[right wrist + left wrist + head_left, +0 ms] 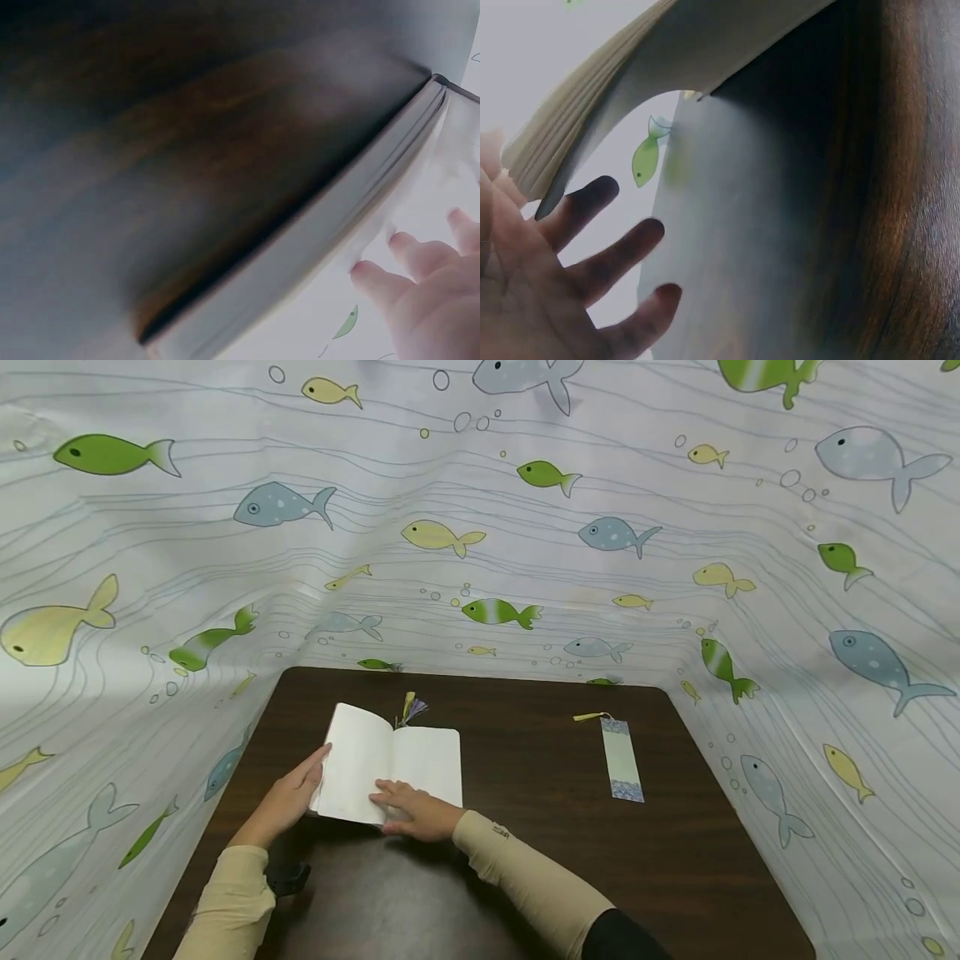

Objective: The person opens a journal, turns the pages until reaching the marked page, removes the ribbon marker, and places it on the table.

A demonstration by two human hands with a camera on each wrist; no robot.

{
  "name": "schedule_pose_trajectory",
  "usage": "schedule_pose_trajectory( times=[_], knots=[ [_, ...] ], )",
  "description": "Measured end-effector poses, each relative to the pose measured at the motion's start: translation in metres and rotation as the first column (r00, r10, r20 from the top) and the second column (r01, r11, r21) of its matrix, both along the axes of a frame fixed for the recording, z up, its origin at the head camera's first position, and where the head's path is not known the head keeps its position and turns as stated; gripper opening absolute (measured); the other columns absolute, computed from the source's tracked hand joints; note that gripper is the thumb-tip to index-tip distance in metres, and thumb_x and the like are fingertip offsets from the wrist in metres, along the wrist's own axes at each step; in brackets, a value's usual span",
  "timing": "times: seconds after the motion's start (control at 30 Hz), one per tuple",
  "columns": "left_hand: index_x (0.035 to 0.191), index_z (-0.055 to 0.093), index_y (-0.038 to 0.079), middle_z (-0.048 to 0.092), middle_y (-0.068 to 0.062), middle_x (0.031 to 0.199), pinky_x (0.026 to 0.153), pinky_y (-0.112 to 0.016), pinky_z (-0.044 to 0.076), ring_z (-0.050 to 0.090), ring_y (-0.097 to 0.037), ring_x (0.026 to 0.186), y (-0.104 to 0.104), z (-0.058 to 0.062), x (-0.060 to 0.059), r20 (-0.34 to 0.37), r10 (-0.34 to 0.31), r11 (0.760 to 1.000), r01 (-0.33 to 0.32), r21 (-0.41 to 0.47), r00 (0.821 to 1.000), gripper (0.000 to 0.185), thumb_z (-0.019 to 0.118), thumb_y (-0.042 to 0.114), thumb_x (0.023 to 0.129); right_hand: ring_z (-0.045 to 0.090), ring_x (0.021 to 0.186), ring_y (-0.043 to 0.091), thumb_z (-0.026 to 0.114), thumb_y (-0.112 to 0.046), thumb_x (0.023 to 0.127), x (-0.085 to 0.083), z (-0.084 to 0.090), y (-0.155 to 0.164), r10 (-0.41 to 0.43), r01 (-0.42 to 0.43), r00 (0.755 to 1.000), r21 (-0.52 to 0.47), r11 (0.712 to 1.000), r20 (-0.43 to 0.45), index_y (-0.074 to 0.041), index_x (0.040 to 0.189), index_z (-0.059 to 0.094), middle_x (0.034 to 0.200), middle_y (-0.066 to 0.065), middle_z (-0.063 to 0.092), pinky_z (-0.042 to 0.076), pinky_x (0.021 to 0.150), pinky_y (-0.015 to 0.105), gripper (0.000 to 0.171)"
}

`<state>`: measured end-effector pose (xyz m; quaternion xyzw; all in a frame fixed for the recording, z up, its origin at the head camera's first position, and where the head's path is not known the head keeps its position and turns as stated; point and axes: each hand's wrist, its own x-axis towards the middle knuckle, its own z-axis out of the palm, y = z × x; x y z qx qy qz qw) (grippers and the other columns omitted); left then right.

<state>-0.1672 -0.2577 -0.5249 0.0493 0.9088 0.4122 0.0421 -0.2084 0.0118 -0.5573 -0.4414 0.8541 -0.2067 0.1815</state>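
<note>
An open book with blank white pages lies on the table, its left half raised a little. Along its left edge my left hand holds the raised half. In the left wrist view the page block and dark cover sit by the thumb side of that hand, and the other fingers spread loose beneath. My right hand rests on the lower pages near the centre fold, fingers extended; the right wrist view shows its fingertips against the page. Yellow and purple tassels stick out above the fold.
A bookmark with blue patterned ends and a yellow tassel lies to the right on the dark wooden table. A white fish-print curtain surrounds the table's back and sides.
</note>
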Motion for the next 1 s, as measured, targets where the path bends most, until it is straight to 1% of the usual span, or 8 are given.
schedule_pose_trajectory(
  times=[0.17, 0.3, 0.47, 0.6, 0.73, 0.83, 0.9, 1.0],
  knots=[
    [0.155, 0.037, 0.003, 0.040, -0.035, 0.151, 0.101, -0.073, 0.038, 0.043, -0.058, 0.133, 0.001, 0.000, -0.001, -0.052, -0.031, 0.997, 0.027, -0.072, 0.998, 0.059, 0.051, 0.035, 0.108, 0.020, 0.154, 0.022, 0.057, -0.036, 0.105, 0.000, 0.001, -0.002, -0.009, 0.009, 1.000, 0.008, 1.000, 0.013, -0.022, 0.160, 0.034, 0.169, -0.002, 0.019, 0.029, 0.119, 0.051, 0.061],
    [0.150, 0.044, 0.000, 0.045, -0.036, 0.146, 0.101, -0.072, 0.039, 0.045, -0.058, 0.131, 0.000, -0.004, -0.001, -0.067, -0.050, 0.992, 0.042, -0.118, 0.996, 0.058, 0.062, 0.026, 0.103, 0.025, 0.153, 0.022, 0.060, -0.032, 0.104, -0.003, -0.003, 0.003, -0.033, 0.034, 0.998, 0.028, 0.999, -0.048, -0.017, 0.159, 0.036, 0.168, 0.003, 0.025, 0.032, 0.119, 0.044, 0.062],
    [0.150, 0.044, 0.000, 0.040, -0.038, 0.148, 0.103, -0.072, 0.036, 0.041, -0.059, 0.133, -0.004, -0.010, -0.003, -0.065, -0.056, 0.991, 0.048, -0.127, 0.996, 0.058, 0.064, 0.025, 0.102, 0.030, 0.151, 0.028, 0.071, -0.037, 0.096, -0.015, -0.012, 0.025, -0.116, 0.149, 0.973, 0.161, 0.976, -0.197, -0.010, 0.156, 0.038, 0.164, 0.014, 0.031, 0.036, 0.116, 0.045, 0.073],
    [0.149, 0.045, -0.003, 0.029, -0.039, 0.155, 0.105, -0.074, 0.031, 0.034, -0.061, 0.136, -0.006, -0.014, -0.005, -0.097, -0.077, 0.990, 0.064, -0.128, 0.992, 0.057, 0.066, 0.019, 0.100, 0.024, 0.153, 0.029, 0.078, -0.047, 0.087, -0.023, -0.015, 0.051, -0.207, 0.263, 0.953, 0.266, 0.927, -0.221, -0.009, 0.159, 0.032, 0.167, 0.013, 0.024, 0.034, 0.115, 0.055, 0.094],
    [0.145, 0.048, -0.006, 0.021, -0.036, 0.159, 0.104, -0.077, 0.028, 0.029, -0.063, 0.135, -0.006, -0.015, -0.006, -0.157, -0.097, 0.984, 0.071, -0.164, 0.983, 0.055, 0.068, 0.012, 0.097, 0.018, 0.155, 0.027, 0.084, -0.044, 0.080, -0.025, -0.008, 0.068, -0.275, 0.310, 0.948, 0.261, 0.914, -0.162, -0.008, 0.160, 0.029, 0.169, 0.010, 0.019, 0.027, 0.116, 0.063, 0.104],
    [0.143, 0.051, -0.007, 0.025, -0.034, 0.159, 0.104, -0.077, 0.028, 0.031, -0.062, 0.134, -0.005, -0.015, -0.006, -0.180, -0.121, 0.979, 0.087, -0.184, 0.976, 0.052, 0.067, 0.008, 0.096, 0.019, 0.155, 0.029, 0.085, -0.044, 0.078, -0.025, -0.004, 0.073, -0.274, 0.312, 0.945, 0.250, 0.916, -0.178, -0.008, 0.160, 0.031, 0.168, 0.010, 0.022, 0.025, 0.116, 0.065, 0.104],
    [0.143, 0.052, -0.006, 0.029, -0.032, 0.158, 0.105, -0.077, 0.028, 0.034, -0.061, 0.134, -0.004, -0.015, -0.005, -0.177, -0.132, 0.978, 0.100, -0.182, 0.975, 0.050, 0.065, 0.007, 0.097, 0.021, 0.154, 0.029, 0.082, -0.048, 0.078, -0.025, -0.005, 0.073, -0.259, 0.317, 0.937, 0.258, 0.912, -0.237, -0.009, 0.158, 0.035, 0.167, 0.009, 0.025, 0.025, 0.116, 0.066, 0.101],
    [0.143, 0.053, -0.005, 0.033, -0.030, 0.157, 0.106, -0.076, 0.027, 0.035, -0.059, 0.135, -0.003, -0.014, -0.006, -0.161, -0.136, 0.978, 0.106, -0.182, 0.978, 0.048, 0.064, 0.006, 0.098, 0.027, 0.152, 0.029, 0.079, -0.052, 0.076, -0.025, -0.008, 0.070, -0.249, 0.348, 0.900, 0.248, 0.904, -0.357, -0.013, 0.153, 0.046, 0.164, 0.009, 0.034, 0.027, 0.114, 0.067, 0.092]
  ],
)
